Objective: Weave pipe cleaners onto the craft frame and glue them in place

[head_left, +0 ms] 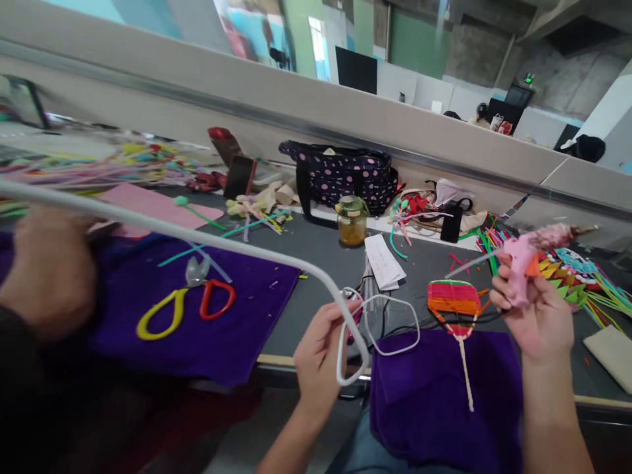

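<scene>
The left hand [320,352] is closed around a white chenille stem [353,368], bent into loops just above the near edge of the grey bench [326,253]. The right hand [530,309] is wrapped tightly around the grip of a pink glue gun [530,253], raised over the bench with its nozzle pointing right. Between the hands, a small woven fan [454,299] of orange, pink and yellow stems lies partly on a purple cloth [444,395]; further left, yellow-and-red scissors [185,306] rest on a second purple cloth [148,322], and a jar [352,220] stands before a polka-dot bag [340,174].
</scene>
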A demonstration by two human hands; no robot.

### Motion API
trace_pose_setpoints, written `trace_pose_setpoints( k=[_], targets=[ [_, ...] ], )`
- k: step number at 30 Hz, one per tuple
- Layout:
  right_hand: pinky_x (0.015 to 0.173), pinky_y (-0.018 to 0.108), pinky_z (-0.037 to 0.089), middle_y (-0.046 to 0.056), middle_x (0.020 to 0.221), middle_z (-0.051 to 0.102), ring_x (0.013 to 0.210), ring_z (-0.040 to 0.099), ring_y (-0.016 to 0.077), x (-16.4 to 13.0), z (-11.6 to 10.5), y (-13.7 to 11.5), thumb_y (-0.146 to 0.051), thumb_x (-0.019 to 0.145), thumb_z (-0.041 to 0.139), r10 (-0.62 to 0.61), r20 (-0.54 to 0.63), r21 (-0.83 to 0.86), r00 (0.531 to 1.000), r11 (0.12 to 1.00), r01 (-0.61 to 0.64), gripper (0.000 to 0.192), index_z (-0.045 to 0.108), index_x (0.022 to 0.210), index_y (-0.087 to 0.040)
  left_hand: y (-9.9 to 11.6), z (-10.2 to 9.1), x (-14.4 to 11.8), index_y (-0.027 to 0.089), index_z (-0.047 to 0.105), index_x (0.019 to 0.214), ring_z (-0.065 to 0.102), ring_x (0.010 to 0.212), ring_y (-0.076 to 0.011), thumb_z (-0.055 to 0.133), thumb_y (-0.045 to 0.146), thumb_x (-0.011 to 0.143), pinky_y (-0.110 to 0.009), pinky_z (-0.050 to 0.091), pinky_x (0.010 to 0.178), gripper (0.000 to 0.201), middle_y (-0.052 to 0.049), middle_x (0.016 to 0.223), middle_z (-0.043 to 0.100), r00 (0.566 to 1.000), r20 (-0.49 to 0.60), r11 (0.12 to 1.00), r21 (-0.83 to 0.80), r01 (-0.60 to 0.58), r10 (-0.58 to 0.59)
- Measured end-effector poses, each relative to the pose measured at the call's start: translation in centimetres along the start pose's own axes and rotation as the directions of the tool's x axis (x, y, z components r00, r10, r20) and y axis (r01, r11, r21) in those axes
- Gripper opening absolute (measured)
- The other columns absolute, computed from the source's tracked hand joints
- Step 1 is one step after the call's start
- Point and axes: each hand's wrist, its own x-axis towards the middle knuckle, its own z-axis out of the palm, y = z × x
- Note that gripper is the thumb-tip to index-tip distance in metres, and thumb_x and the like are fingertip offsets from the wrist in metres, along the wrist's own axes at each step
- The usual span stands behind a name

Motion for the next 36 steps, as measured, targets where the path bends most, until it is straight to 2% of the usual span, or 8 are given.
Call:
trace_pose_setpoints(
  k=[6, 11, 13, 17, 20, 24, 29, 36],
  targets=[
    [0.051, 0.019, 0.047, 0.0, 0.082, 0.055, 0.064, 0.051, 0.0083, -4.1, -5.9, 1.7, -0.027, 0.076, 0.065, 0.05, -0.219, 0.13, 0.974, 0.991, -0.022, 0.026, 0.062, 0.101, -0.021, 0.9, 2.2, 3.1, 0.018, 0.07, 0.087, 0.062, 0.088, -0.0216, 0.049, 0.025, 0.083, -0.035, 0.048, 0.082, 0.022, -0.007, 0.09, 0.069, 0.918, 0.356, 0.967, -0.117, 0.229, -0.174],
    [0.067, 0.031, 0.055, 0.0, 0.09, 0.063, 0.074, 0.062, 0.0128, -5.1, -7.8, 3.7, -0.032, 0.076, 0.067, -0.173, -0.422, -0.05, 0.89, 0.985, 0.168, 0.023, 0.062, 0.097, -0.022, 1.2, 4.4, 6.8, 0.016, 0.068, 0.089, 0.064, 0.085, -0.0213, 0.059, 0.032, 0.078, -0.034, 0.049, 0.08, 0.022, -0.008, 0.089, 0.071, 0.793, 0.56, 0.884, -0.211, 0.418, -0.241],
    [0.067, 0.035, 0.056, 0.0, 0.094, 0.065, 0.071, 0.064, 0.0139, -5.0, -7.7, 4.3, -0.03, 0.074, 0.069, -0.265, -0.43, -0.125, 0.863, 0.964, 0.234, 0.028, 0.061, 0.1, -0.024, 0.7, 5.9, 8.2, 0.016, 0.068, 0.092, 0.064, 0.085, -0.0206, 0.063, 0.033, 0.074, -0.033, 0.048, 0.079, 0.025, -0.007, 0.089, 0.071, 0.668, 0.72, 0.906, -0.135, 0.402, -0.189],
    [0.062, 0.032, 0.054, 0.002, 0.095, 0.067, 0.065, 0.065, 0.0138, -4.3, -7.6, 5.3, -0.027, 0.069, 0.073, -0.4, -0.433, -0.242, 0.808, 0.915, 0.323, 0.042, 0.059, 0.108, -0.024, -1.6, 10.0, 9.8, 0.017, 0.069, 0.089, 0.061, 0.071, -0.0171, 0.066, 0.028, 0.069, -0.027, 0.045, 0.066, 0.023, -0.002, 0.077, 0.068, 0.348, 0.931, 0.992, 0.076, 0.1, -0.107],
    [0.053, 0.026, 0.051, 0.002, 0.088, 0.067, 0.057, 0.061, 0.0116, -3.7, -8.0, 6.1, -0.025, 0.069, 0.072, -0.496, -0.468, -0.347, 0.731, 0.864, 0.364, 0.036, 0.061, 0.103, -0.021, -3.6, 12.9, 9.4, 0.018, 0.068, 0.091, 0.058, 0.068, -0.0167, 0.071, 0.022, 0.06, -0.025, 0.041, 0.06, 0.031, -0.002, 0.079, 0.063, 0.261, 0.96, 0.961, 0.16, -0.227, -0.098],
    [0.044, 0.023, 0.045, 0.003, 0.078, 0.066, 0.048, 0.053, 0.0095, -2.7, -9.0, 7.2, -0.027, 0.071, 0.071, -0.595, -0.518, -0.522, 0.615, 0.789, 0.324, 0.021, 0.062, 0.086, -0.015, -5.0, 14.9, 7.9, 0.02, 0.065, 0.096, 0.057, 0.076, -0.0178, 0.073, 0.024, 0.06, -0.024, 0.041, 0.062, 0.037, -0.004, 0.097, 0.058, 0.155, 0.986, 0.883, 0.131, -0.451, -0.067],
    [0.041, 0.021, 0.038, 0.006, 0.078, 0.067, 0.046, 0.046, 0.0082, -1.5, -9.9, 8.5, -0.035, 0.074, 0.068, -0.556, -0.477, -0.612, 0.681, 0.766, 0.196, 0.032, 0.061, 0.097, -0.013, -6.1, 15.6, 6.4, 0.023, 0.066, 0.085, 0.058, 0.078, -0.0189, 0.07, 0.032, 0.066, -0.024, 0.039, 0.062, 0.022, -0.002, 0.09, 0.059, 0.138, 0.985, 0.822, 0.163, -0.545, -0.104],
    [0.047, 0.025, 0.044, 0.005, 0.069, 0.066, 0.055, 0.057, 0.0157, -0.2, -11.0, 9.8, -0.042, 0.072, 0.068, -0.359, -0.357, -0.742, 0.863, 0.669, -0.029, 0.035, 0.065, 0.091, -0.013, -7.5, 15.3, 4.6, 0.022, 0.065, 0.08, 0.06, 0.077, -0.0178, 0.055, 0.021, 0.076, -0.025, 0.04, 0.068, 0.011, -0.003, 0.084, 0.063, 0.389, 0.911, 0.856, 0.306, -0.416, -0.136]
  ],
)
